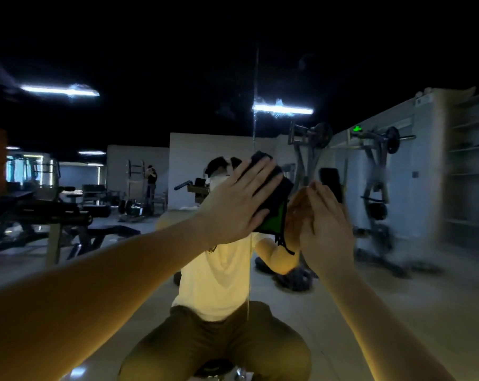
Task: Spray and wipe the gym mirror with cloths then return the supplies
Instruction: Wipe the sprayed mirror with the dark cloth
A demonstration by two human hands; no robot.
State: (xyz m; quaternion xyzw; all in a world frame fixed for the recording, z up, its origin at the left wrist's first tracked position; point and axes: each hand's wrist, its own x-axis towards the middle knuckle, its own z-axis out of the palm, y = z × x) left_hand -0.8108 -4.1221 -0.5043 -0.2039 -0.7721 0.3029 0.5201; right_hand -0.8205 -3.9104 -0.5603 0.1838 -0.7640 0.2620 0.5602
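The gym mirror (pixel 397 284) fills the view, and my own squatting reflection in a pale shirt sits at its centre. My left hand (pixel 238 199) lies flat with straight fingers, pressing a dark cloth (pixel 274 196) with a green patch against the glass at head height. A loose corner of the cloth hangs below it. Just to the right, my right hand (pixel 323 224) rests open and edge-on against the mirror, meeting its own reflection. I see no cloth under the right hand. No spray bottle is in view.
A vertical seam (pixel 253 127) between mirror panels runs just left of the cloth. The glass reflects weight benches (pixel 68 215) on the left, plate-loaded machines (pixel 375 188) on the right and a distant person (pixel 151 182). The room is dim.
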